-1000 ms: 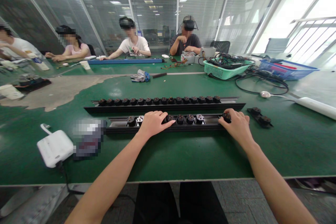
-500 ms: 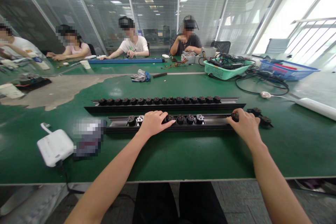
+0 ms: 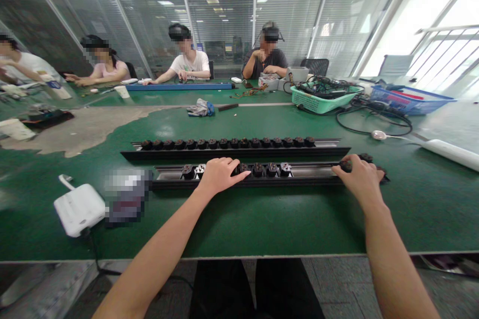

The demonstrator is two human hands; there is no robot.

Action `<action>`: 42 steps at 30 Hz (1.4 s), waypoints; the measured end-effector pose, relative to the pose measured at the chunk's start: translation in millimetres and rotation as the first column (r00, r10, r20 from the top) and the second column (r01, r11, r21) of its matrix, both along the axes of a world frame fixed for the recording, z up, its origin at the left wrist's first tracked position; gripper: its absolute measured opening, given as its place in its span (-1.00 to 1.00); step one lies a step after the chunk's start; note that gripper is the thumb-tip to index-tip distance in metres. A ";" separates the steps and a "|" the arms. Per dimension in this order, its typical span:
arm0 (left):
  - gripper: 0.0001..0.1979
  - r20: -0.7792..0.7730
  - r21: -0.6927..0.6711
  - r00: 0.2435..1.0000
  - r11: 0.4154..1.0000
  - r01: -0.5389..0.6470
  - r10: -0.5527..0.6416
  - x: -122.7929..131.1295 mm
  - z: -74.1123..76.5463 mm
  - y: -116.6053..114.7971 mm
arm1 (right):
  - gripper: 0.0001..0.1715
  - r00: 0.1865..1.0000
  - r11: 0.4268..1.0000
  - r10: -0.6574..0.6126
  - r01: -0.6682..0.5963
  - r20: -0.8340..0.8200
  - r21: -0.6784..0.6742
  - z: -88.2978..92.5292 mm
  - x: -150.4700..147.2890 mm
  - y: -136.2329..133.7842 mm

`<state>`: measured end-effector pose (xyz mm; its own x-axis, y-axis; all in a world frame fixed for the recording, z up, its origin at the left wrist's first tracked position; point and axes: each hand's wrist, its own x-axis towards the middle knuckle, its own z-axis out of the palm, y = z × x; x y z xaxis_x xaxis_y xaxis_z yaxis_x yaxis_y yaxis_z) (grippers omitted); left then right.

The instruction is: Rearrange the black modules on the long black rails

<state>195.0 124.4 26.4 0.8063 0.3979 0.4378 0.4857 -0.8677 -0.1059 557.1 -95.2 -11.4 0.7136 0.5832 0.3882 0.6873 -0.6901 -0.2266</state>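
The left hand (image 3: 219, 175) lies flat and open on the near rail (image 3: 247, 182), palm down, fingers spread over the little black plugs (image 3: 270, 169) that sit in it; it presses but grips nothing. The right hand (image 3: 361, 179) is at the far right end of that rail, fingers curled down over a small black block of plugs (image 3: 365, 158) that lies on the table just past the rail's end. It looks like it touches the block, but I cannot tell if it has a firm hold, because the hand hides most of it. To do this step well, I think the left hand should press down so the rail does not slide, and the right hand should take the block by its sides, keep it level, and line it up with the open groove. The near rail is long, thin and black with a shiny grey groove, and only a few plugs sit in its middle part. Both ends of the groove look bare. Just behind it lies a second rail (image 3: 234, 152), full of plugs in a neat row. Both rest on the green table (image 3: 262, 224), close to the near edge. A white box (image 3: 79, 208) sits at the left.
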 end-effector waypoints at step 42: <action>-0.44 -0.006 -0.001 1.000 1.000 -0.008 0.008 0.2 -1.1 0.5 | -0.50 0.798 0.790 0.603 -0.601 0.025 0.120 8.1 -117.6 46.8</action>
<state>195.1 124.9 25.2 0.8056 0.4046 0.4328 0.4917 -0.8641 -0.1075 439.5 -48.4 -3.3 0.2393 0.8479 0.4730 0.9509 -0.1063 -0.2905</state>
